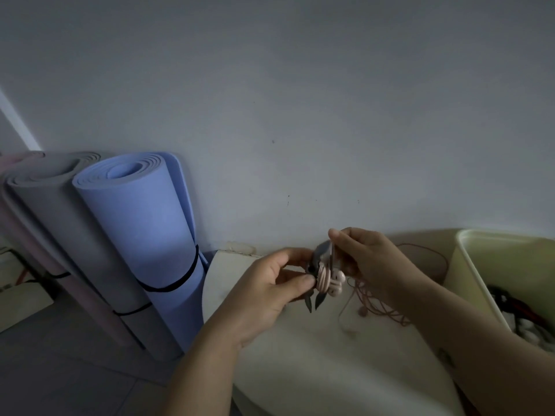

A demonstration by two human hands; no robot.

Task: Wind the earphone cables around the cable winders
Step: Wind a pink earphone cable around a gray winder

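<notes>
My left hand pinches a small dark grey cable winder above the white table. Pink earphone cable lies in a few turns around the winder, with the pink earbuds against its right side. My right hand pinches a stretch of the pink cable upright just above the winder. The loose part of the pink cable trails down to the table under my right hand. Two dark pointed tabs hang below the winder.
A pale yellow bin at the right edge of the table holds dark and red cables and white items. Rolled blue and grey mats lean against the wall to the left. The wall stands right behind the table.
</notes>
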